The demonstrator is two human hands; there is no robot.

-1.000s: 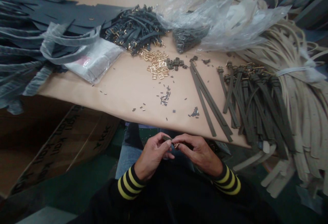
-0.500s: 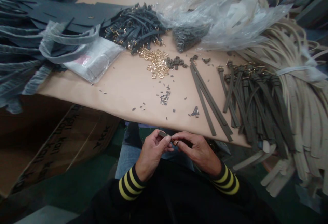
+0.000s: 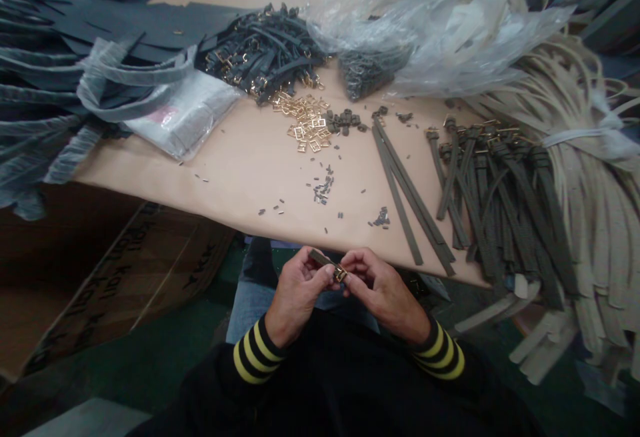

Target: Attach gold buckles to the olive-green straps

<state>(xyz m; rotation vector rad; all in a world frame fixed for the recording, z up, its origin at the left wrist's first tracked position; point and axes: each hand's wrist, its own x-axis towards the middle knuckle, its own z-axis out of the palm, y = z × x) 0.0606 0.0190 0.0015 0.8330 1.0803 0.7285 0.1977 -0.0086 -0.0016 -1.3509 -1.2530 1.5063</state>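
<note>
Just below the table's front edge, my left hand [image 3: 299, 293] pinches the end of a short olive strap [image 3: 321, 259]. My right hand [image 3: 383, 290] pinches a small gold buckle [image 3: 341, 273] against that strap end. Both hands meet over my lap, fingers closed. Loose gold buckles [image 3: 305, 121] lie in a pile at the middle of the table [image 3: 240, 163]. Three bare olive straps [image 3: 403, 183] lie to their right. Small dark pins [image 3: 323, 190] are scattered in front.
Olive straps with buckles [image 3: 490, 183] are heaped at the right beside a cream strap bundle [image 3: 595, 177]. Dark straps with gold buckles [image 3: 265, 57] and clear plastic bags [image 3: 410, 23] sit at the back. Grey-blue leather pieces [image 3: 55, 70] cover the left. A cardboard box [image 3: 115, 277] stands below.
My hands have risen slightly toward the table edge. The strap end has tilted up and the buckle now sits at its end between both thumbs.
</note>
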